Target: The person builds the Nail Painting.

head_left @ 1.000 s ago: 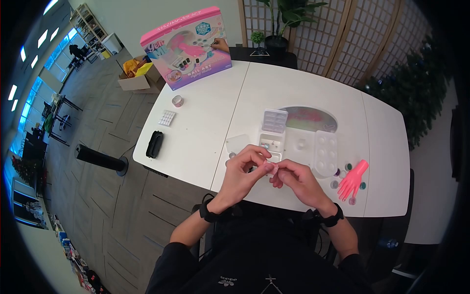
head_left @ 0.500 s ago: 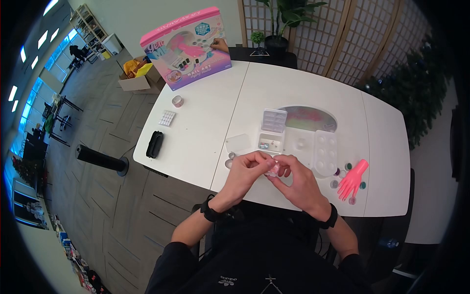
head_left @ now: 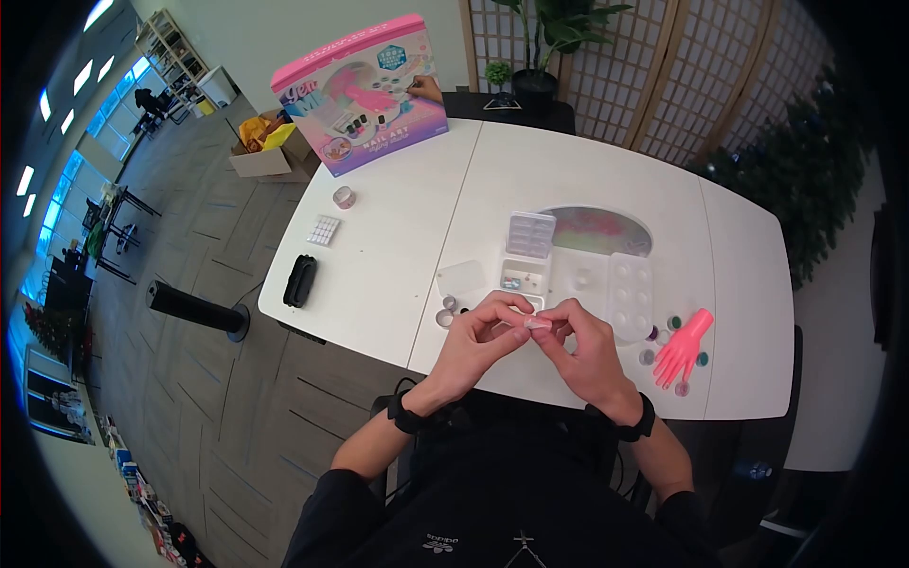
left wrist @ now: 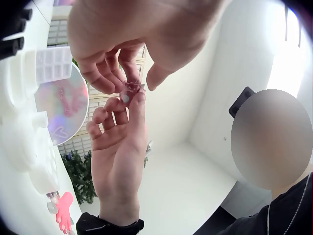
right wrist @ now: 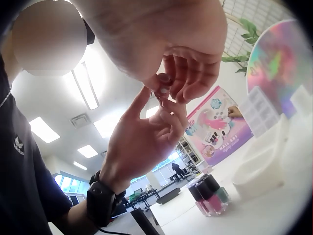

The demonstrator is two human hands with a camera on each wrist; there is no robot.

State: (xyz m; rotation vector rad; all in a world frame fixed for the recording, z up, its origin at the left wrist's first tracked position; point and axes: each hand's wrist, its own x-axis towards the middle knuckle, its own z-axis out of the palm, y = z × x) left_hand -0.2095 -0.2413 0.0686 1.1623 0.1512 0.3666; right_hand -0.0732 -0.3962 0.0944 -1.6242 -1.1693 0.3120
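Both hands meet over the table's near edge around a small, crinkled, see-through pink packet [head_left: 537, 323]. My left hand [head_left: 481, 339] has its fingertips at the packet's edge, thumb and index finger close together. From the other side my right hand [head_left: 589, 348] pinches it between thumb and index finger. In the left wrist view the packet [left wrist: 130, 93] shows a ragged top edge and a pale round spot. Just beyond the hands lies a white tray [head_left: 537, 268] with small gems in a compartment, its clear divided lid [head_left: 531, 234] raised.
A white palette with round wells [head_left: 631, 295], a shiny half-round panel [head_left: 602, 230] and a pink model hand [head_left: 684, 348] with small pots are right. Nail polish bottles [right wrist: 210, 198] stand near the tray. Left are small round pots [head_left: 444, 318], a black case [head_left: 300, 279] and the nail art box [head_left: 365, 99].
The hands have shifted their fingers on the packet; the right hand has turned more upright. The packet showed more half a second ago and now lies flatter between the fingertips.
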